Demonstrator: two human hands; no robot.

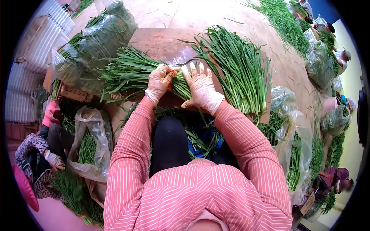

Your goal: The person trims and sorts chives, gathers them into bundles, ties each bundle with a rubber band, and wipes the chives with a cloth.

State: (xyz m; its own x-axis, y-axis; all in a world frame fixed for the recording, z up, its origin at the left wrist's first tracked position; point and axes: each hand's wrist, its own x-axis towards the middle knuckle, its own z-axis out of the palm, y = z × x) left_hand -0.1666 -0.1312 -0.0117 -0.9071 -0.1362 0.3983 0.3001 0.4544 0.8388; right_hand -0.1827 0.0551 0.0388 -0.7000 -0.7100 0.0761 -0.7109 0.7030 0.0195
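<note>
A bunch of long green leafy stems, like garlic chives (133,69), lies across the brown board (154,38) in front of me. At its stem end, my left hand (158,82), in a stained whitish glove, is closed with fingers and thumb pinched on an orange-red tie (170,85). My right hand (203,87), gloved the same way, rests palm down on the cut stems with its fingers spread. Just right of it lies a larger loose pile of the same greens (239,69). My palms hide part of the bunch and the tie.
Clear plastic bags of greens stand at the upper left (104,38), lower left (90,142) and right (295,150). A person's gloved hand (55,159) shows at the left. Other people work along the right side. Loose greens (285,27) cover the floor at the upper right.
</note>
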